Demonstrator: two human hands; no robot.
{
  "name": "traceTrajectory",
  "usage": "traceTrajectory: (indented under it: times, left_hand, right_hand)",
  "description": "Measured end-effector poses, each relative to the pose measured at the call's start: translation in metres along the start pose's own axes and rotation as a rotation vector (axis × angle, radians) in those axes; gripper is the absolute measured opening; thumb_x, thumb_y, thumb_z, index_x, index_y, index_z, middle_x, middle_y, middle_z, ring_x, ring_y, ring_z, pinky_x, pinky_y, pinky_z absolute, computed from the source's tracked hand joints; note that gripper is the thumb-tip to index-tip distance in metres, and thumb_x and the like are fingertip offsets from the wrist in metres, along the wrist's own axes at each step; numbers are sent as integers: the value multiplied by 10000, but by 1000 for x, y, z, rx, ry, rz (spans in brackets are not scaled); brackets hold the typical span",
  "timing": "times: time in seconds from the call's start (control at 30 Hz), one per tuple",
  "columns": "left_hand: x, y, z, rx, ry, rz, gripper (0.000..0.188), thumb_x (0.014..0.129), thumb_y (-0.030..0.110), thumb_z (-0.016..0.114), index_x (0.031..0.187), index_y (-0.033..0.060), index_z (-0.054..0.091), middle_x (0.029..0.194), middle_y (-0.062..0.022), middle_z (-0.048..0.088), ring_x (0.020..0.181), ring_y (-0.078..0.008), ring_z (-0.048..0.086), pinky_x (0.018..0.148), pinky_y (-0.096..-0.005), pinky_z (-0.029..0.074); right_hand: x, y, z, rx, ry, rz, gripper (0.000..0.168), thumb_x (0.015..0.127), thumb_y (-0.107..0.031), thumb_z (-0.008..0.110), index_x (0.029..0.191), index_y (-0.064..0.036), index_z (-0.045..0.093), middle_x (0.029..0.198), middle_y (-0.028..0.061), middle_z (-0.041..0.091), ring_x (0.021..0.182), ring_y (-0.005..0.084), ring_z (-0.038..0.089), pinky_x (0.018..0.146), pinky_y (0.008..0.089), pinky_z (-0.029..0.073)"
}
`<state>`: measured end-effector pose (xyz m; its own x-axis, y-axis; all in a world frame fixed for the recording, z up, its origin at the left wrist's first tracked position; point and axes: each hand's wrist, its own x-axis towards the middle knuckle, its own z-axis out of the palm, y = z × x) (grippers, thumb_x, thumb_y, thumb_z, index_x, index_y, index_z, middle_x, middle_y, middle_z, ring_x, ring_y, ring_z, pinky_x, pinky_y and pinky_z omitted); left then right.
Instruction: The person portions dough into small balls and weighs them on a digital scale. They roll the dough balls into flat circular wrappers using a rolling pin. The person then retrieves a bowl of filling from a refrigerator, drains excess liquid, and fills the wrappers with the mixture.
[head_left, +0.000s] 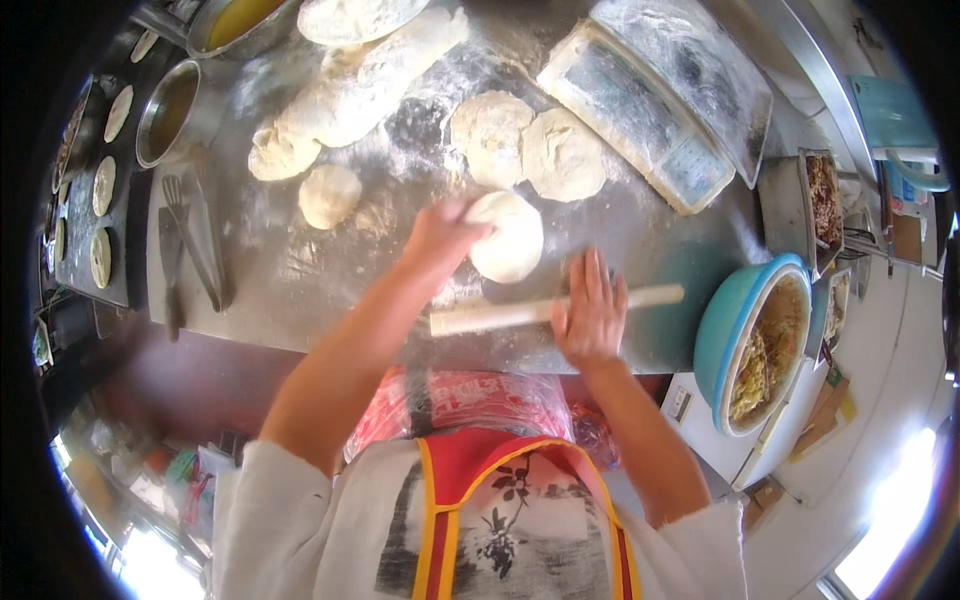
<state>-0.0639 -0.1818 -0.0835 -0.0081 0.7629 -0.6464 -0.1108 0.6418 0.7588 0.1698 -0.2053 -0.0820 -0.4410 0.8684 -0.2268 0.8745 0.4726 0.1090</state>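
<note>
My left hand (448, 234) pinches the left edge of a flattened round of dough (510, 240) on the floured metal worktop (360, 277). My right hand (594, 307) lies flat across a wooden rolling pin (487, 318), palm down, its fingers straight and pointing away from me. The pin rests near the worktop's front edge, just below the dough round. Two more flattened dough rounds, one (491, 135) overlapping the other (564, 156), sit beyond my hands. To the left are a small dough ball (330, 196) and a long floured dough log (367, 90).
A blue basin (712, 352) of filling stands at the right edge. Beyond it is a metal container (784, 202) of chopped filling. A floured clear-lidded box (622, 112) lies at back right. Spatulas (172, 247), metal pots (169, 112) and a griddle (82, 247) with dough pieces are left.
</note>
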Motion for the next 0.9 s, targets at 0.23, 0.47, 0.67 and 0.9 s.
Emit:
traceTrajectory:
  times: [0.23, 0.47, 0.67, 0.9]
  left_hand:
    - [3, 16, 29, 648, -133, 357, 240, 803, 126, 640, 995, -15, 618, 873, -171, 655, 787, -210, 646, 646, -336, 506]
    - [-22, -40, -10, -94, -184, 80, 519, 757, 25, 660, 1248, -24, 498, 1070, -199, 625, 970, -231, 626, 843, -332, 524]
    - [14, 12, 22, 620, -131, 154, 165, 807, 41, 568, 959, -11, 601, 871, -145, 637, 624, -209, 605, 596, -328, 527]
    - [-11, -63, -5, 267, -156, 432, 289, 775, 119, 660, 1014, -35, 605, 849, -164, 654, 751, -224, 643, 612, -369, 511]
  right_hand:
    - [105, 3, -16, 173, 271, 288, 607, 948, -366, 330, 1445, -59, 166, 1504, 186, 126, 1390, 325, 146, 1126, 479, 139]
    - [-5, -19, 11, -85, 1, 32, 699, 876, -434, 395, 1420, -26, 232, 1462, 231, 221, 1359, 332, 241, 1082, 515, 213]
    - [95, -12, -11, 242, 221, 265, 644, 945, -400, 310, 1451, -49, 120, 1512, 166, 110, 1400, 305, 108, 1135, 469, 91]
    - [36, -25, -1, -72, -55, 83, 670, 903, -397, 390, 1432, -36, 196, 1480, 224, 182, 1391, 321, 153, 1100, 514, 172]
